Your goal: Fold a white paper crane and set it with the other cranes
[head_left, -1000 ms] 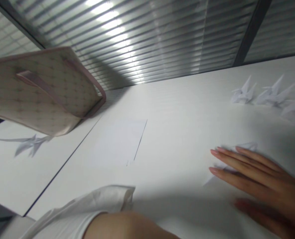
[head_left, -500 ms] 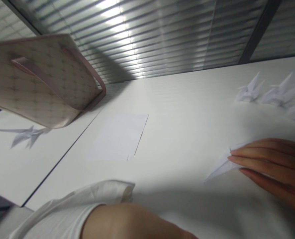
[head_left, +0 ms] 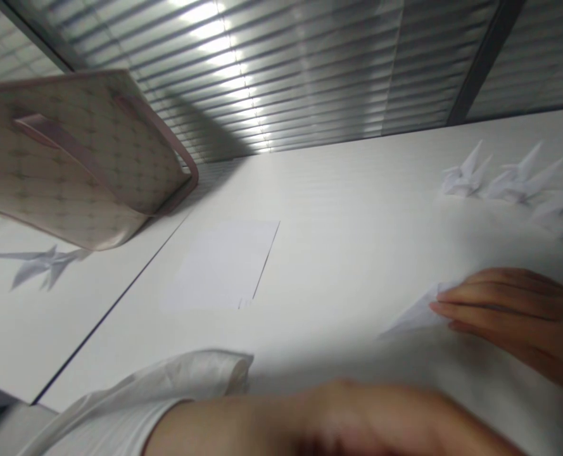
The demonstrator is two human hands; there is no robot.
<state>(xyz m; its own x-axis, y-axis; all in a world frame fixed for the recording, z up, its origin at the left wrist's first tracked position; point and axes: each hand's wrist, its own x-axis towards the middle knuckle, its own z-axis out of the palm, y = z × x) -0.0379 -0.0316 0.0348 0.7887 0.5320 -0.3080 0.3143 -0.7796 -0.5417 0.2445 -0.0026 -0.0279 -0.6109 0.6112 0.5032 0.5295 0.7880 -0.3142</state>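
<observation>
Right grip (head_left: 513, 310) lying over a folded white paper piece (head_left: 418, 313) on the white tabletop (head_left: 357, 190), hold unclear; left grip (head_left: 357, 421) a blur, can't tell; white paper cranes (head_left: 464, 177) finished, flat white sheet (head_left: 221, 266) still unfolded.

Item: a folded white paper piece (head_left: 417, 313), lying low and flat on a white worktop (head_left: 338, 253), in the lower right of the view. The visible portion is a narrow, tapering wedge with creased edges, its tip pointing toward 8 o'clock. The wider end runs toward 3 o'clock and passes beneath the fingertips of the right hand (head_left: 509, 304), which cover the remainder. Fold detail under the hand is hidden, and the exposed edges are slightly blurred. No tear or crumpling is discernible on the exposed paper.
</observation>
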